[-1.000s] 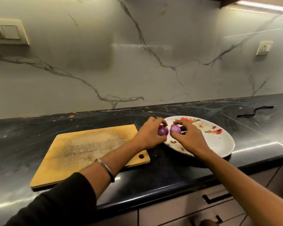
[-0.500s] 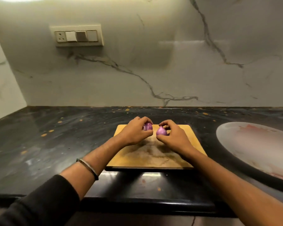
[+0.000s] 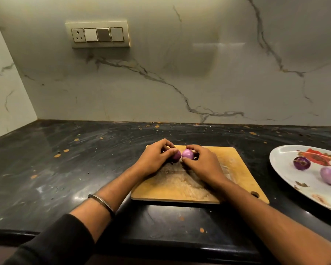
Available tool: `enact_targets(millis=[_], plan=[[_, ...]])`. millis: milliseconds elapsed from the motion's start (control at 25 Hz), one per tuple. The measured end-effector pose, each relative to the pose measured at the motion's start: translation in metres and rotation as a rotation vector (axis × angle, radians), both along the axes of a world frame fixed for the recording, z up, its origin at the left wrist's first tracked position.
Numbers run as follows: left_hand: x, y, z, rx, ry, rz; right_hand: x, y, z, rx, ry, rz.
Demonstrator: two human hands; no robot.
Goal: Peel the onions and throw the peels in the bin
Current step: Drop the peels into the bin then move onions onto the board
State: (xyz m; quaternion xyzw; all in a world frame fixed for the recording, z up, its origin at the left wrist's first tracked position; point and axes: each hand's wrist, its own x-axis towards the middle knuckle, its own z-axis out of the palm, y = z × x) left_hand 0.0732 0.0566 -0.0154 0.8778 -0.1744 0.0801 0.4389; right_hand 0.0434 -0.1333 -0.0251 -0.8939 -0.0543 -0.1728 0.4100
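Surface: black counter, wooden board at centre
Writing: none legible
Plate, right edge: two peeled onions
Left hand: gripping onion over the board
Right hand: gripping second onion, the two touching

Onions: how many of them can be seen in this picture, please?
4. One onion in the left hand at, one in the right hand at, both over the cutting board; two on the plate at and. More may lie beyond the frame edge.
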Motion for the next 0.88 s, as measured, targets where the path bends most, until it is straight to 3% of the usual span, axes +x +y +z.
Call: enact_targets(millis=[120,240,880], plan=[[-0.003,-0.007,-0.003,-0.080,-0.011,-0.018,-0.004,-0.003,0.002,-0.084,-0.065,-0.053],[-0.005,-0.012,-0.008,0.016,-0.048,0.016,-0.007,-0.006,-0.001,-0.181,-0.025,-0.057],[-0.009,-0.011,-0.010,0.088,-0.013,-0.107,-0.009,-0.011,-0.002,-0.263,-0.016,0.026]])
